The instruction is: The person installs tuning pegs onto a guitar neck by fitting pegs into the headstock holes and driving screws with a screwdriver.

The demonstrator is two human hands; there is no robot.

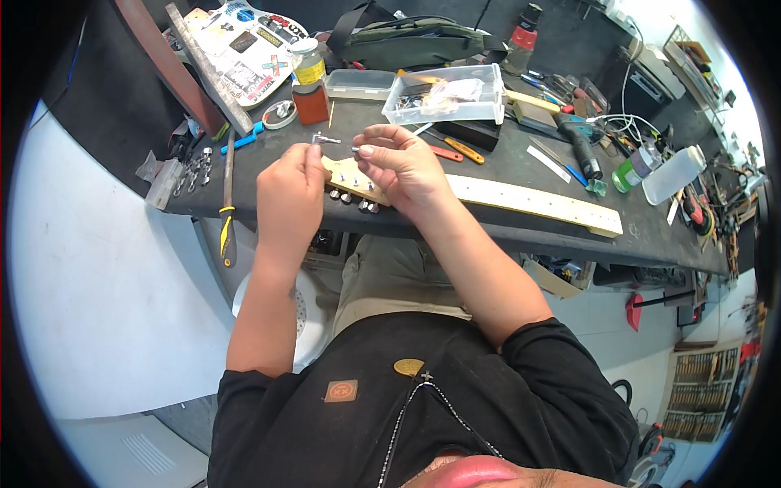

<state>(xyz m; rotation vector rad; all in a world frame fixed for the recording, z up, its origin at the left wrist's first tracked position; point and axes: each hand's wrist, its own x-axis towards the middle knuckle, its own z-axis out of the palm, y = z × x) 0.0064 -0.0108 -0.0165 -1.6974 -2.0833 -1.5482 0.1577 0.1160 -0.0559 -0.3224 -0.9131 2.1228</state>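
Note:
Pinched in my left hand (pixel 289 191) is a silver guitar tuning machine (pixel 327 140), its post pointing right. Facing it, my right hand (pixel 403 167) holds a small metal piece (pixel 356 150) between thumb and fingertips; its exact kind is too small to tell. A small gap separates the two parts. Below both hands a pale guitar neck (pixel 529 198) lies along the bench's front edge, its headstock (pixel 348 172) at the left, partly hidden by my hands. Several tuner buttons (pixel 346 198) stick out from the headstock's near edge.
Left of my hands lie a yellow-and-black-handled tool (pixel 227 236) and several loose tuners (pixel 191 175). Behind stand a clear parts box (pixel 443 91), a jar (pixel 307 61) and a green bag (pixel 415 42). A drill (pixel 579 146) and bottles (pixel 674 175) sit at the right.

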